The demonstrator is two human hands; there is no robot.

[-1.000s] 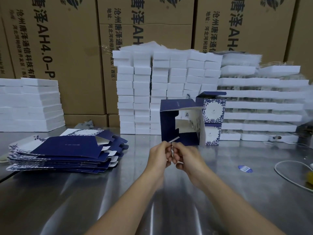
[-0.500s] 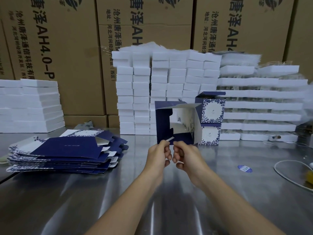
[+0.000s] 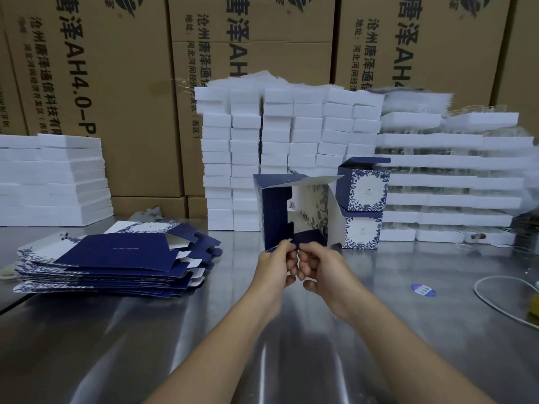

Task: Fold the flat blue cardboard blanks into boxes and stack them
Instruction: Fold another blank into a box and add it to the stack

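Note:
A half-formed blue box (image 3: pixel 294 209) is held up over the middle of the steel table, its open end facing me and white flaps showing inside. My left hand (image 3: pixel 277 265) pinches its lower left flap. My right hand (image 3: pixel 320 268) pinches the lower flap just beside it; the two hands almost touch. A pile of flat blue blanks (image 3: pixel 113 258) lies on the table to the left. Two finished blue-and-white boxes (image 3: pixel 364 205) stand stacked behind the held box, to its right.
White foam blocks (image 3: pixel 288 147) are piled along the back, with more at the left (image 3: pixel 52 179) and right (image 3: pixel 455 176). Brown cartons (image 3: pixel 116 83) form the wall behind. A white cable (image 3: pixel 501 298) and a blue sticker (image 3: pixel 423 290) lie on the steel table (image 3: pixel 145 345) at right.
The held box has shifted left and turned, and its bottom flap has folded inward. Both hands stay at its lower edge, a little closer together.

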